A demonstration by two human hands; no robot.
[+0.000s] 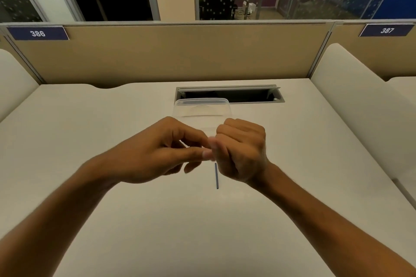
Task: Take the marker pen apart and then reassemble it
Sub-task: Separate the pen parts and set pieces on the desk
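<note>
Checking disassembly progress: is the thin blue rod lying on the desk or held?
Lying on the desk: the thin blue rod rests flat below both hands, untouched by either.

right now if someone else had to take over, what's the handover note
Left hand: raised above the table, thumb and forefinger pinching something small where it meets the right hand; motion blur hides what.
Right hand: fisted, fingers curled, probably round the marker body, which is hidden.
Thin blue rod: lying on the table just below the hands, likely the ink core, so the pen seems already apart.
Clear plastic container: behind the hands, near the cable slot.
Left to do: refit the rod and close up the pen, though the stage is uncertain.
</note>
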